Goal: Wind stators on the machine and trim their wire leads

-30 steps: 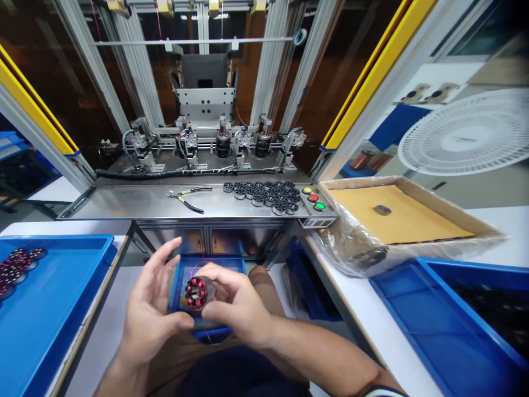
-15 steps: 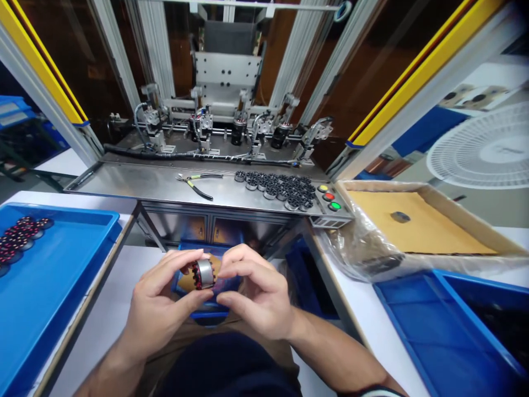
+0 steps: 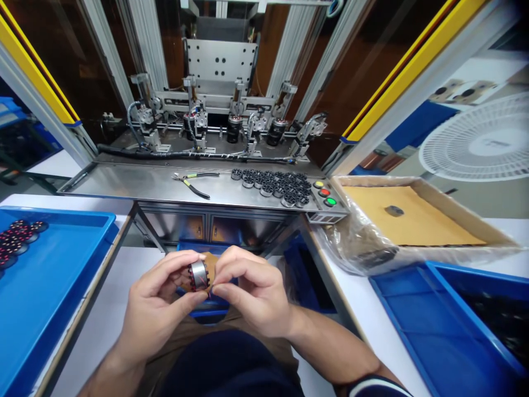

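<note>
My left hand point(image 3: 159, 303) grips a motor stator point(image 3: 199, 275) between thumb and fingers, over my lap. The stator has a smooth silver metal band and black toothed ends with reddish windings. Close against its right edge, my right hand point(image 3: 254, 292) has thumb and forefinger pinched together. What lies in that pinch is too small to make out; a thin reddish strand shows beside it. Ahead on the metal bench point(image 3: 152, 182) lie pliers point(image 3: 192, 184) with open jaws and a cluster of black and silver stator cores point(image 3: 276, 186).
A blue tray point(image 3: 53, 309) at left holds several wound stators point(image 3: 19, 240). Behind the bench stands a fixture machine point(image 3: 219, 121) with button controls point(image 3: 324, 193) at right. Further right are a plastic-lined carton point(image 3: 372, 220), a blue bin point(image 3: 407, 325) and a white fan point(image 3: 483, 143).
My right thumb and forefinger have closed into a pinch at the stator's lower right edge. The left hand still holds the stator, slightly turned. The camera view has shifted a little.
</note>
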Tool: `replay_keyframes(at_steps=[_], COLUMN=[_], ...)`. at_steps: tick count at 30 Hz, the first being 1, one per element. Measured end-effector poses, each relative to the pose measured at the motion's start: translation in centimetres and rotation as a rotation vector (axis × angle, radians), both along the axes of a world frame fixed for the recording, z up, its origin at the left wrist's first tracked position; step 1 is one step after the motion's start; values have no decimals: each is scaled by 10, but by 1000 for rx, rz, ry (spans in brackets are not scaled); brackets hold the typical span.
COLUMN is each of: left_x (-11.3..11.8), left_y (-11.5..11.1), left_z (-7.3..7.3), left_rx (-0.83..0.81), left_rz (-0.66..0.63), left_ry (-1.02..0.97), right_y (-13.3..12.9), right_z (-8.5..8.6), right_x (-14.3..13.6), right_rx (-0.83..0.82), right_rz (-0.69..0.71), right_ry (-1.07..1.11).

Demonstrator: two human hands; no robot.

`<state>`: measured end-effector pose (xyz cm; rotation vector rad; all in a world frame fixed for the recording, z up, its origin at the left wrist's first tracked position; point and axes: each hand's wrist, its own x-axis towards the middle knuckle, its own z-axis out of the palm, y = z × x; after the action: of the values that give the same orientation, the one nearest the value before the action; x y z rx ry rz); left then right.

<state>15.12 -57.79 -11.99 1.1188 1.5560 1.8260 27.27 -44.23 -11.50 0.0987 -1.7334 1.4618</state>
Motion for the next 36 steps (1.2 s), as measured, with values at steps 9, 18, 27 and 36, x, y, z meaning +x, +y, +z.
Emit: replay_keyframes(at_steps=[9, 18, 27, 36], left_x=[6, -9, -16, -12], left_y=[6, -4, -12, -10], left_z=[-3, 7, 24, 20], left_rx=[97, 100, 38, 25], left_rz=[37, 58, -93, 111], left_ry=[153, 942, 1028, 1059], right_y=[2, 41, 50, 38], right_z=[-6, 28, 47, 55], right_x=[10, 24, 12, 9], right_rx=[-139, 109, 1182, 1050], right_rz=[-97, 124, -14, -122], right_ry=[-145, -381, -182, -115])
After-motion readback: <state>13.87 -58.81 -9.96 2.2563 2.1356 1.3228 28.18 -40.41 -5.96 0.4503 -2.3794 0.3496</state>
